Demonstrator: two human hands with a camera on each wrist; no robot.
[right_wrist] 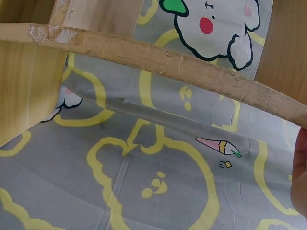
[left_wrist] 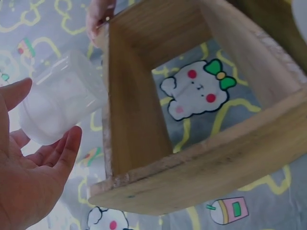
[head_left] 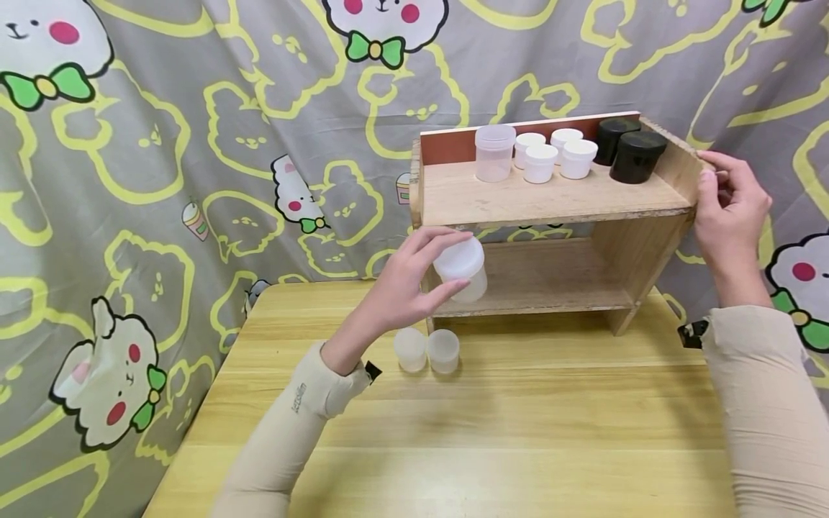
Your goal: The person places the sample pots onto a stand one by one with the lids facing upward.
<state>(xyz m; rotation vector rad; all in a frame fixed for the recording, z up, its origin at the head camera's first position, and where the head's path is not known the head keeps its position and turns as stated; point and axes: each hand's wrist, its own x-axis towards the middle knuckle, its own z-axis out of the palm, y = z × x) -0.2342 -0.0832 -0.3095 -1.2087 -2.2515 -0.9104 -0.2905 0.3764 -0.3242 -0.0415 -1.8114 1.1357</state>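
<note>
My left hand (head_left: 414, 277) grips a translucent plastic jar (head_left: 473, 280) with a white lid, thumb on one side and fingers on the other. The jar is tilted and held in front of the left part of a small wooden shelf (head_left: 550, 208). In the left wrist view the same jar (left_wrist: 62, 96) sits between thumb and fingers, beside the shelf's edge. My right hand (head_left: 735, 205) holds the shelf's right side panel near its top, fingers bent over the edge. Only a sliver of that hand (right_wrist: 300, 177) shows in the right wrist view.
On the shelf's top board stand a translucent jar (head_left: 495, 155), several small white jars (head_left: 540, 164) and two black jars (head_left: 637, 158). Two more translucent jars (head_left: 443, 352) stand on the wooden table (head_left: 518, 432), left of the shelf's front. A patterned curtain (head_left: 259, 144) hangs behind.
</note>
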